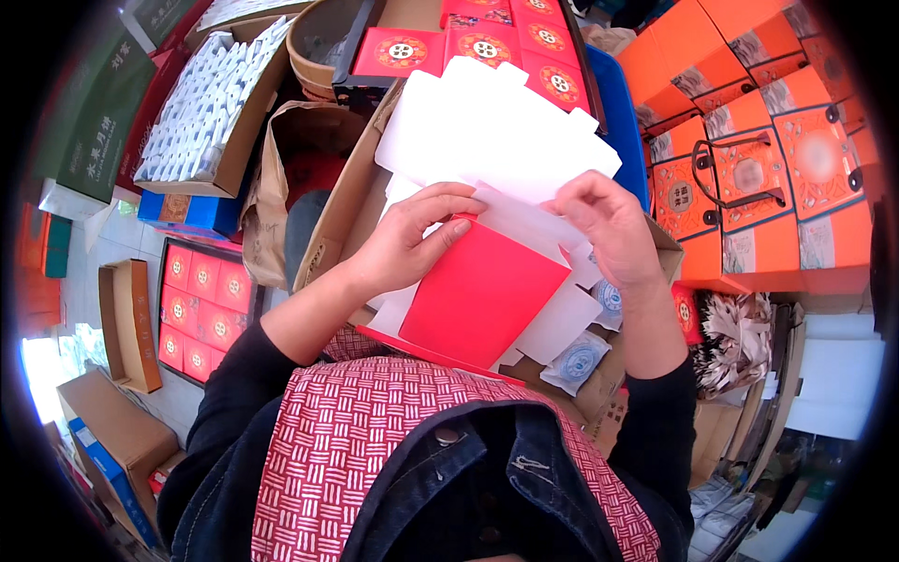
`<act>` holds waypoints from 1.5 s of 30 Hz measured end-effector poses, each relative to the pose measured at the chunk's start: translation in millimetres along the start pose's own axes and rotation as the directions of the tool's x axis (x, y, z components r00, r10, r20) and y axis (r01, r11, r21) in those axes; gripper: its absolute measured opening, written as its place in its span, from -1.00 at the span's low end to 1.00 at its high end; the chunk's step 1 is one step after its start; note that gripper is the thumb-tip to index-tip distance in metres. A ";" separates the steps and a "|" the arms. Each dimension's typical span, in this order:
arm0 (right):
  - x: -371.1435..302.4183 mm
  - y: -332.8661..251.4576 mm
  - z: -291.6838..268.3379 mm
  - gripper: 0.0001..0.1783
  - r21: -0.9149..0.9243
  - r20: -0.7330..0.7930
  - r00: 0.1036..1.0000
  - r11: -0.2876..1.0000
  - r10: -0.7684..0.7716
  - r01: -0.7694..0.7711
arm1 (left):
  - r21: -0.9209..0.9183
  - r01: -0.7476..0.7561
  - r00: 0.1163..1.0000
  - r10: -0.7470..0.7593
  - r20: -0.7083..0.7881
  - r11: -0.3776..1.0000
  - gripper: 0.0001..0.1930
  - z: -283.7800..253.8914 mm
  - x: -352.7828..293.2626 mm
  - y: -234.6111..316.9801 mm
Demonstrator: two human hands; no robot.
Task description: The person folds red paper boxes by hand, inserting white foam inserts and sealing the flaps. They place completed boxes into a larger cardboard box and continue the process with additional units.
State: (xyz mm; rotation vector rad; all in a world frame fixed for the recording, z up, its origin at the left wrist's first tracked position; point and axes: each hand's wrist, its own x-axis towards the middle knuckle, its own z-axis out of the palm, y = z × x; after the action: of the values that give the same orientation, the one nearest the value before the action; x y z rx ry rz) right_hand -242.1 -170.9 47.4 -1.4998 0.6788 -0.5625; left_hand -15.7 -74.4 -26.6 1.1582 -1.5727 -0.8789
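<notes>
I hold a small red paper box with white inner flaps in front of my chest. My left hand grips its upper left corner, thumb on the red face. My right hand pinches a white flap at the box's top right. Behind the box lies a stack of flat white cut card sheets in an open cardboard carton. Small round-printed sachets lie in the carton below my right wrist.
Orange gift boxes with handles are stacked at the right. A tray of red square boxes sits on the floor at left, another at the top. A carton of white packets, a brown paper bag and dark green boxes stand at upper left.
</notes>
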 end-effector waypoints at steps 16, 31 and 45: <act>7.1 -6.3 12.8 -0.64 -0.360 0.247 0.940 0.923 0.234 -0.135 | -0.010 -0.206 0.978 0.206 -0.014 0.978 -0.79 4.2 -5.6 -14.1; 4.1 1.7 25.1 -0.60 -0.719 0.208 0.978 0.673 -0.028 0.172 | -0.203 -0.091 0.996 0.093 -0.004 0.975 -0.54 10.8 -10.2 -15.7; -13.4 9.6 17.2 -0.82 -0.447 -0.269 0.909 0.877 -0.318 0.175 | 0.036 -0.210 0.976 0.207 0.070 0.977 -0.64 17.1 -5.9 -9.8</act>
State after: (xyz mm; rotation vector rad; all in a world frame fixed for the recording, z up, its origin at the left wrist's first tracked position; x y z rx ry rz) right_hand -240.0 -149.3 37.8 -1.9317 0.9158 -0.9329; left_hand -29.0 -71.4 -42.1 0.9806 -1.7393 -0.7535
